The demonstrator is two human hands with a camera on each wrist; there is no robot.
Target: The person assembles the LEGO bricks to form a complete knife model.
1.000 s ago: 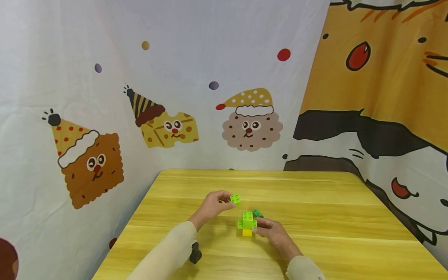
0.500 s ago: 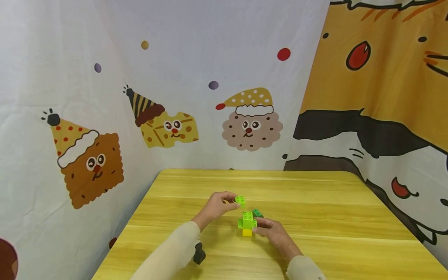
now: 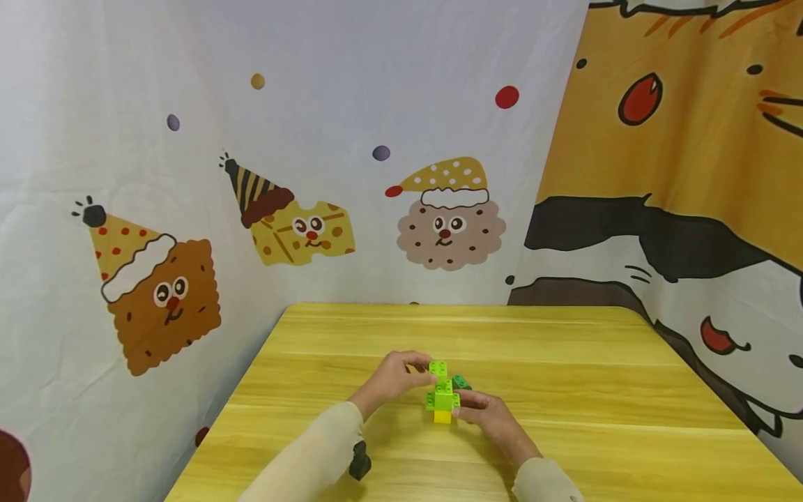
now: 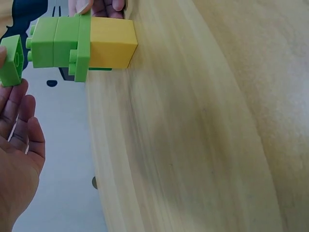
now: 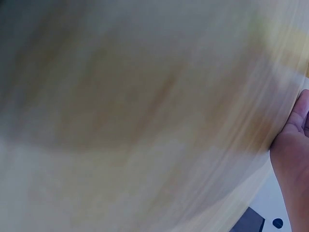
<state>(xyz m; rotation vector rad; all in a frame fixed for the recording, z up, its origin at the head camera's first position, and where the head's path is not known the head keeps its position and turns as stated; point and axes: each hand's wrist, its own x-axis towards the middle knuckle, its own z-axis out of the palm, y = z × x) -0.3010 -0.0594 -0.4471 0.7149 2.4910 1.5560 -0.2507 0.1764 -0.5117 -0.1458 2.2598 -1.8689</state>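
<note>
The left hand (image 3: 394, 378) has carried the light green brick (image 3: 438, 368), pinched between its fingers, rightward and down to just above the stack (image 3: 443, 401); the left wrist view shows a gap, so they are close but unjoined. The right hand (image 3: 492, 420) pinches the stack's side, which stays put on the desk (image 3: 564, 369).

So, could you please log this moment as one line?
Left hand: pinches lime brick above block stack, apart | right hand: holds stack's side | dark-green brick: on table beyond stack

smooth plastic bricks (image 4: 67, 42), wood-grained tabletop (image 3: 583, 404), cloth backdrop (image 3: 326, 90)
</note>
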